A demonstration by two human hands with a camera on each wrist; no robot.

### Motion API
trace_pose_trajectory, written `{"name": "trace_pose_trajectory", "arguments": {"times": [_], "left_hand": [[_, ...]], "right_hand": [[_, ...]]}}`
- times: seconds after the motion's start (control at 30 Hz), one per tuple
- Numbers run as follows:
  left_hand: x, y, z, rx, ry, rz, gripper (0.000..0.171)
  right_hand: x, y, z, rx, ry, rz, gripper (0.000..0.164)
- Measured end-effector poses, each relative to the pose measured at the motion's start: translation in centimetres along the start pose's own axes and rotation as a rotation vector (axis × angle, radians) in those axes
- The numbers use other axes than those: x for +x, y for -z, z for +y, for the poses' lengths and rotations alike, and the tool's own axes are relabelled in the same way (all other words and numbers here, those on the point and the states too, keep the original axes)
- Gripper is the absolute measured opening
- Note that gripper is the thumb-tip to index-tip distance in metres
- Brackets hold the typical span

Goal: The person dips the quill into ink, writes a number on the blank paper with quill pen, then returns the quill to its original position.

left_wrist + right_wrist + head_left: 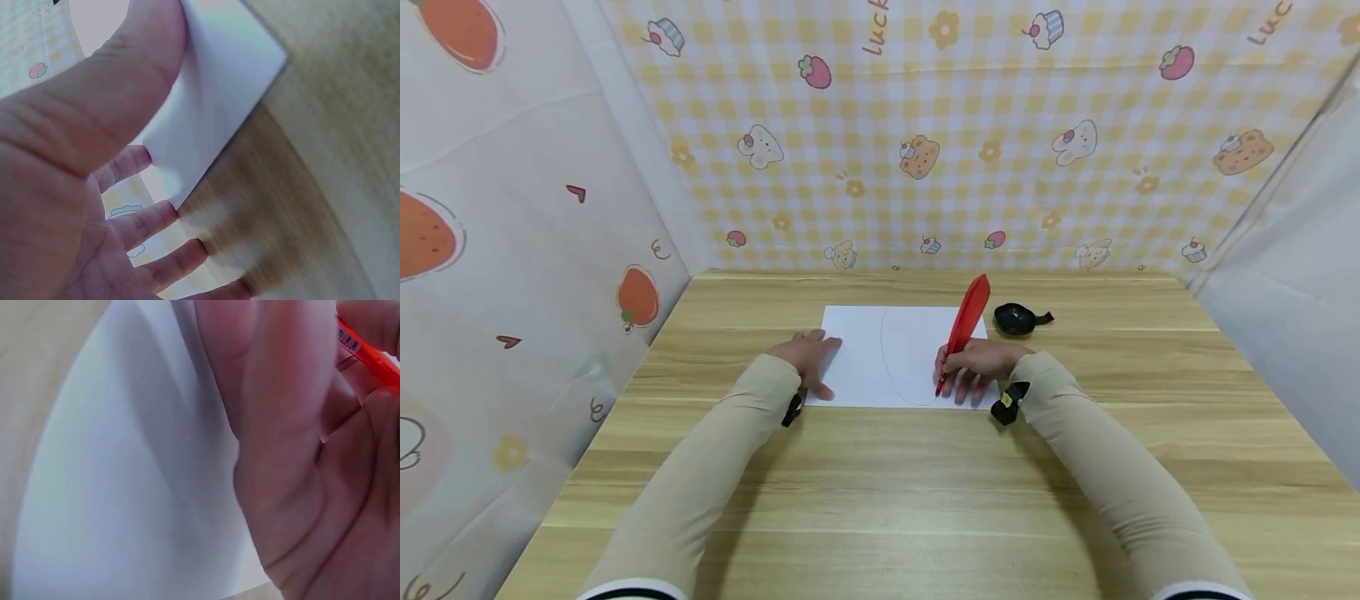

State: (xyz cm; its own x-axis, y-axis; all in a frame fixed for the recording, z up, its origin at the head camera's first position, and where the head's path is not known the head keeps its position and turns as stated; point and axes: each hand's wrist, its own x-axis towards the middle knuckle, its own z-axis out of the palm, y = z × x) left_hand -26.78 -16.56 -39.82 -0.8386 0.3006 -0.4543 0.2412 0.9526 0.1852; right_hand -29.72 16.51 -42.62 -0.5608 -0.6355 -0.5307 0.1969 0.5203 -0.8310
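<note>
A white sheet of paper (857, 354) lies on the wooden table, bearing a thin curved line that runs from its far edge down to the pen's tip. My right hand (983, 360) pinches a red feather-shaped pen (970, 313), its tip at the paper near the front edge. In the right wrist view a strip of the red pen (375, 361) shows behind the fingers. My left hand (807, 357) rests with spread fingers at the sheet's left edge. The left wrist view shows its fingertips along the edge of the paper (212, 100).
A small black rounded object (1015, 319) with a short tail stands just beyond the right hand, off the sheet's right edge. Bare wooden tabletop (880, 492) stretches in front of the paper. A checked patterned curtain (880, 200) hangs along the table's back edge.
</note>
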Motion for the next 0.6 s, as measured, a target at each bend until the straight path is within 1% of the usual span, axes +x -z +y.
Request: {"name": "trace_pose_trajectory", "arguments": {"times": [0.13, 0.37, 0.6], "left_hand": [[-0.04, 0.03, 0.01, 0.011, -0.012, 0.005, 0.099], [-0.09, -0.05, 0.12, 0.003, -0.002, 0.009, 0.099], [0.00, -0.03, 0.10, 0.005, -0.001, 0.011, 0.099]], "right_hand": [[-0.03, -0.07, -0.14, 0.008, 0.004, 0.006, 0.021], [0.09, 0.07, -0.29, 0.000, -0.005, 0.036, 0.020], [0.22, 0.40, -0.49, 0.010, 0.004, 0.039, 0.019]]}}
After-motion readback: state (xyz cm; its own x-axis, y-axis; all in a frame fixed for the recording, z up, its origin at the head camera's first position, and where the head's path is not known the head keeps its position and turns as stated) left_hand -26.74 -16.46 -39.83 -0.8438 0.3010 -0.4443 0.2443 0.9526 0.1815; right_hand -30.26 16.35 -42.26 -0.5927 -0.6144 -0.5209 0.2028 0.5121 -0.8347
